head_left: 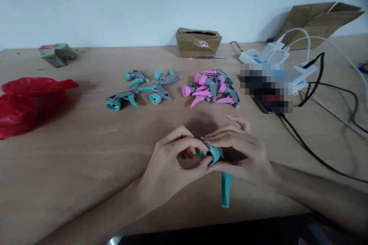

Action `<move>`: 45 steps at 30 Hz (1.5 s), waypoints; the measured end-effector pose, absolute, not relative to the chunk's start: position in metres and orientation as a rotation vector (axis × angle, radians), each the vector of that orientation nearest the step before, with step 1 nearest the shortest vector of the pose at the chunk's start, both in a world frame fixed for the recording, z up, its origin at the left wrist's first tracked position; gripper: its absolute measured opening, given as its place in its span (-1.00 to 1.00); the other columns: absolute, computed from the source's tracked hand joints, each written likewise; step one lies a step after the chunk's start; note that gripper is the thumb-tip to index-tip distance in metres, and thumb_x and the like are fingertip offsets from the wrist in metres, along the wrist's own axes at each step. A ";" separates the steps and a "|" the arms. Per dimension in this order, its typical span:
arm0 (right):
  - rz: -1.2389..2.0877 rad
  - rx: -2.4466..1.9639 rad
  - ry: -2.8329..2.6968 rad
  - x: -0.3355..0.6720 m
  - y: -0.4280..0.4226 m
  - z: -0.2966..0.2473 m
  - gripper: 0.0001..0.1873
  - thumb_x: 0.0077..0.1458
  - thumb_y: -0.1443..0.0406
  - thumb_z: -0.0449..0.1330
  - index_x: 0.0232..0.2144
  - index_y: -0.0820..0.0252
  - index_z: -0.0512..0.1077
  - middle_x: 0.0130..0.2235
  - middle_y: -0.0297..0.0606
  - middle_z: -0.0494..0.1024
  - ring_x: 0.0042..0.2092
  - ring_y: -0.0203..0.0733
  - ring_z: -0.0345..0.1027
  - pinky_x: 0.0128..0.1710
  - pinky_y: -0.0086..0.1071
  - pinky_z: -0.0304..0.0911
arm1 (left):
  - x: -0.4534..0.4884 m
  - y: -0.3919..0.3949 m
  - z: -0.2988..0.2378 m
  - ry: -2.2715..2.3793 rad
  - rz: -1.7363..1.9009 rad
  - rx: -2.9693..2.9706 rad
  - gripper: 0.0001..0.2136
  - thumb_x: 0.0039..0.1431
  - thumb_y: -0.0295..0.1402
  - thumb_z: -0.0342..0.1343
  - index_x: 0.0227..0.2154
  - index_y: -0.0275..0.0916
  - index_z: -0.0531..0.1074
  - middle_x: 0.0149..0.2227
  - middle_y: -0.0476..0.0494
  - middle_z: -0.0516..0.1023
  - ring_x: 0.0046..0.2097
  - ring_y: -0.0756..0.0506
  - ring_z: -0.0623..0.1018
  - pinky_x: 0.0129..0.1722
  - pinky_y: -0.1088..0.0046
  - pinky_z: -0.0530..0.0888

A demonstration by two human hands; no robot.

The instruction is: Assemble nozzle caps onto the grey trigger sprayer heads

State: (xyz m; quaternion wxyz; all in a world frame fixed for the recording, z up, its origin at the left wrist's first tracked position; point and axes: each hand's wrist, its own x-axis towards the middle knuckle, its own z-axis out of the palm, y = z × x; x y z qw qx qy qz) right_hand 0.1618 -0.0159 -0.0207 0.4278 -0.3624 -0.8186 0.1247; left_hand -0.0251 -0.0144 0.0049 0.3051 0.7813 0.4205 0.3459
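Both my hands meet over the near middle of the wooden table (pixel 86 160). My right hand (pixel 244 153) is closed around a teal and grey spray trigger head (pixel 216 155), whose teal lever (pixel 225 189) hangs down toward me. My left hand (pixel 172 157) pinches the teal screw cap end of that same trigger head with thumb and fingertips. Farther back lie several teal and grey trigger heads (pixel 143 88) and a pile of pink and grey trigger heads (pixel 212 88).
A red plastic bag (pixel 25 101) lies at the left. A small cardboard box (pixel 198 42) and a flattened carton (pixel 319 21) stand by the wall. White chargers (pixel 273 55) and black and white cables (pixel 322 84) cover the right side. A grey-green bundle (pixel 59 54) sits far left.
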 end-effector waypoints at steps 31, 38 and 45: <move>0.231 -1.005 -2.079 0.165 -0.012 -0.021 -0.71 -0.05 0.10 0.25 -0.25 0.02 0.40 -0.31 -0.37 0.59 -0.24 -0.19 0.44 0.03 -0.10 -0.01 | -0.023 -0.013 -0.003 1.121 0.876 2.069 -0.92 0.03 -0.50 0.16 -0.37 -0.26 0.47 -0.39 0.00 0.37 -0.51 0.13 0.38 -0.56 0.64 0.38; 0.323 -0.955 -2.079 0.166 -0.011 -0.024 -0.70 -0.09 0.12 0.29 -0.30 0.08 0.39 -0.31 -0.38 0.58 -0.22 -0.21 0.43 0.07 -0.10 -0.08 | -0.023 -0.013 -0.006 1.011 0.874 2.067 -0.93 0.11 -0.45 0.10 -0.36 -0.23 0.47 -0.35 -0.04 0.34 -0.48 0.11 0.36 -0.55 0.64 0.37; 0.353 -0.974 -2.036 0.167 -0.007 -0.027 -0.65 -0.16 0.11 0.33 -0.31 0.09 0.39 -0.35 -0.39 0.55 -0.23 -0.22 0.42 0.05 -0.11 -0.04 | -0.029 -0.010 -0.005 0.974 0.813 2.135 -0.85 0.19 -0.42 0.02 -0.25 -0.23 0.47 -0.31 -0.06 0.34 -0.43 0.09 0.37 -0.50 0.61 0.37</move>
